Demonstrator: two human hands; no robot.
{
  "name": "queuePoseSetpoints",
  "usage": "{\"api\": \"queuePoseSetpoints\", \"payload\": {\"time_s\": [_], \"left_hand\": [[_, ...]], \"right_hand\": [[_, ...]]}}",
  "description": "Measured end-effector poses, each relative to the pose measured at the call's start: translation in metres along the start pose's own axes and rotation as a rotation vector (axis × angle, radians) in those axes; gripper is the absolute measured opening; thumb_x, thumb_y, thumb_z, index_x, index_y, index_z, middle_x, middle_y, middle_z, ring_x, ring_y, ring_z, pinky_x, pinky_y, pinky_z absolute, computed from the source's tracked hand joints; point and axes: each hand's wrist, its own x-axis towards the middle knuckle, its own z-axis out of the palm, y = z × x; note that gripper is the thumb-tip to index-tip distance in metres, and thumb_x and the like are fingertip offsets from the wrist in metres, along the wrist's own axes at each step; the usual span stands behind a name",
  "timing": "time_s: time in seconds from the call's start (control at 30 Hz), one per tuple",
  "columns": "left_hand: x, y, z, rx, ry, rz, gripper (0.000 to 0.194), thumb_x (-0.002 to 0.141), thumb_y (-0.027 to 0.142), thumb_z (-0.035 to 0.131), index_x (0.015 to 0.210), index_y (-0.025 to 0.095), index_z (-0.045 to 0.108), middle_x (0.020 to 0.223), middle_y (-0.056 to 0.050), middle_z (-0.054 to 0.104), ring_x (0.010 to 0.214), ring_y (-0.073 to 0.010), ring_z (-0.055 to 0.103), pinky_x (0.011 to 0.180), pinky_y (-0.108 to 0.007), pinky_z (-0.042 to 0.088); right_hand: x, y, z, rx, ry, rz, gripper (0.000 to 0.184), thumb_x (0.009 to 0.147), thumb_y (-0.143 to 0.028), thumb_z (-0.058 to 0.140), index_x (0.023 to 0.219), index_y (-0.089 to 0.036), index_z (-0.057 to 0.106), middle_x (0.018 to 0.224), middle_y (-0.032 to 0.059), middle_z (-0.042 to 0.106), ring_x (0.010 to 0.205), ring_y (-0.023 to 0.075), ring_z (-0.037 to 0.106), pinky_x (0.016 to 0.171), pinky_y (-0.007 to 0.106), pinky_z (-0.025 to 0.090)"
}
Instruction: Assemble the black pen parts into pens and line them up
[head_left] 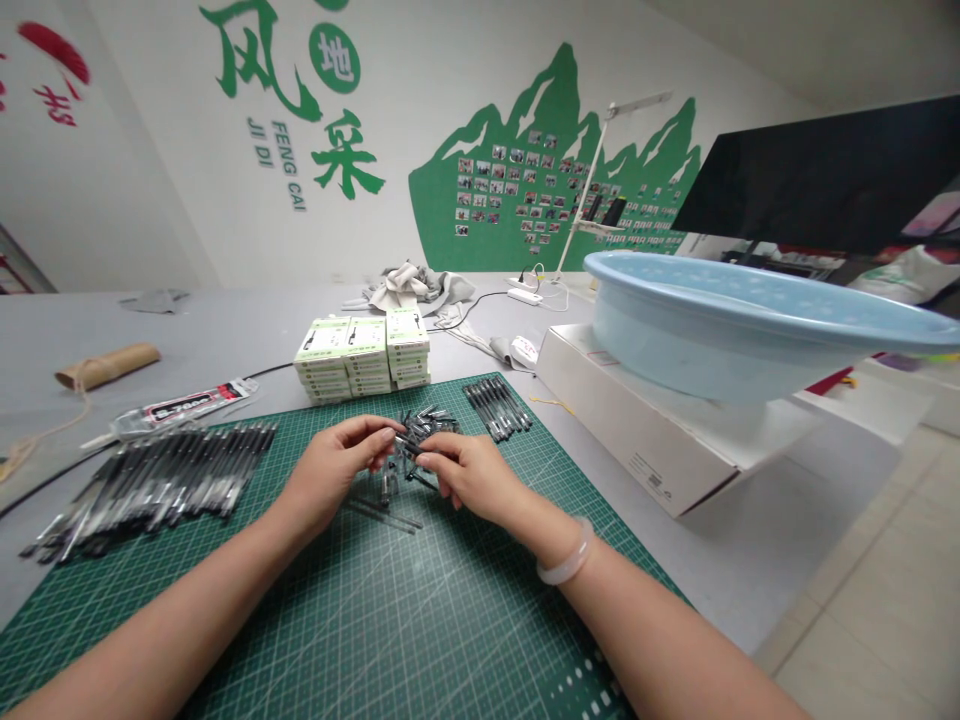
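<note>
Black pen part [409, 443] narrowly pinched: left fingers [376, 440], right fingers [441, 463].

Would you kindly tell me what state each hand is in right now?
Left hand: closed, fingertips pinching a dark pen part.
Right hand: closed, thumb and fingers pinching what looks like the same part's other end.

The cutting mat [375, 620] presents a smooth plastic surface. At its left edge, the pens [172, 480] are clear, glossy plastic. Right of the mat, the basin [675, 345] is smooth, glossy plastic; the box [637, 430] is smooth cardboard.
</note>
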Motion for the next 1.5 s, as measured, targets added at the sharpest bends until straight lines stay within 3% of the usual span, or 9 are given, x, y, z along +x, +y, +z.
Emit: {"api": "queuePoseSetpoints", "payload": {"time_s": [0.1, 0.2, 0.57, 0.73, 0.9, 1.17, 1.3, 1.4, 1.5], "left_hand": [[-0.001, -0.002, 0.004, -0.066, 0.017, -0.02, 0.028, 0.078, 0.039, 0.072, 0.096, 0.017, 0.072, 0.075, -0.002, 0.065, 0.067, -0.0129, 0.054, 0.062, -0.023, 0.043], [-0.003, -0.002, 0.006, -0.104, 0.026, -0.022, 0.029, 0.077, 0.039, 0.074, 0.096, 0.016, 0.072, 0.076, -0.002, 0.066, 0.068, -0.013, 0.056, 0.062, -0.023, 0.044], [-0.008, 0.002, 0.011, -0.189, 0.023, -0.03, 0.03, 0.077, 0.038, 0.075, 0.095, 0.015, 0.071, 0.073, -0.002, 0.064, 0.066, -0.0118, 0.057, 0.06, -0.022, 0.047], [-0.001, 0.006, 0.004, -0.278, 0.079, -0.085, 0.027, 0.07, 0.034, 0.08, 0.09, 0.015, 0.073, 0.071, -0.001, 0.063, 0.064, -0.0103, 0.056, 0.056, -0.018, 0.048], [0.01, 0.003, -0.013, -0.356, 0.276, -0.071, 0.018, 0.066, 0.023, 0.08, 0.081, 0.015, 0.075, 0.068, -0.001, 0.06, 0.059, -0.0078, 0.052, 0.05, -0.014, 0.046], [0.013, -0.005, -0.016, -0.368, 0.243, -0.085, 0.028, 0.066, 0.027, 0.083, 0.088, 0.014, 0.074, 0.07, -0.001, 0.062, 0.059, -0.0077, 0.054, 0.051, -0.015, 0.049], [0.01, -0.002, -0.015, -0.356, 0.197, -0.102, 0.041, 0.068, 0.033, 0.082, 0.104, 0.018, 0.071, 0.076, -0.002, 0.066, 0.059, -0.0083, 0.056, 0.052, -0.016, 0.051], [0.01, 0.0, -0.016, -0.322, 0.182, -0.124, 0.042, 0.068, 0.032, 0.082, 0.104, 0.016, 0.07, 0.076, -0.001, 0.066, 0.058, -0.0074, 0.055, 0.052, -0.015, 0.049], [0.01, -0.003, -0.018, -0.296, 0.17, -0.144, 0.041, 0.065, 0.03, 0.083, 0.1, 0.015, 0.071, 0.074, -0.001, 0.065, 0.058, -0.0078, 0.056, 0.052, -0.015, 0.049]], "right_hand": [[-0.001, -0.003, 0.001, -0.163, 0.108, -0.152, 0.018, 0.092, -0.03, 0.058, 0.086, -0.019, 0.072, 0.064, -0.0024, 0.062, 0.06, 0.0102, 0.055, 0.06, 0.021, 0.038], [-0.002, -0.005, 0.003, -0.238, 0.153, -0.204, 0.019, 0.093, -0.028, 0.058, 0.084, -0.019, 0.072, 0.074, -0.0011, 0.067, 0.07, 0.011, 0.056, 0.065, 0.021, 0.037], [-0.003, -0.007, 0.008, -0.202, 0.151, -0.177, 0.02, 0.092, -0.026, 0.058, 0.081, -0.017, 0.072, 0.068, -0.0021, 0.064, 0.065, 0.0103, 0.053, 0.063, 0.021, 0.035], [-0.003, -0.007, 0.003, -0.166, 0.147, -0.142, 0.018, 0.091, -0.034, 0.06, 0.099, -0.02, 0.069, 0.068, -0.0033, 0.062, 0.065, 0.0115, 0.055, 0.064, 0.022, 0.038], [-0.003, -0.005, -0.005, -0.386, 0.183, -0.169, 0.011, 0.092, -0.028, 0.059, 0.094, -0.021, 0.068, 0.087, 0.0008, 0.069, 0.079, 0.0139, 0.06, 0.07, 0.023, 0.04], [-0.006, -0.005, -0.011, -0.713, 0.133, -0.185, 0.024, 0.098, -0.03, 0.045, 0.108, -0.022, 0.066, 0.104, 0.005, 0.071, 0.094, 0.0175, 0.064, 0.077, 0.026, 0.042], [-0.002, 0.0, -0.027, -0.81, 0.233, -0.068, 0.023, 0.099, -0.03, 0.043, 0.108, -0.023, 0.063, 0.099, 0.0046, 0.073, 0.091, 0.0191, 0.067, 0.073, 0.026, 0.041], [0.004, 0.01, -0.048, -0.904, 0.375, 0.145, 0.026, 0.1, -0.031, 0.039, 0.11, -0.022, 0.061, 0.097, 0.0081, 0.073, 0.089, 0.022, 0.068, 0.072, 0.028, 0.042], [0.009, 0.022, -0.067, -0.969, 0.436, 0.349, 0.029, 0.099, -0.031, 0.038, 0.111, -0.019, 0.061, 0.099, 0.013, 0.072, 0.091, 0.0253, 0.069, 0.074, 0.031, 0.044]]}}
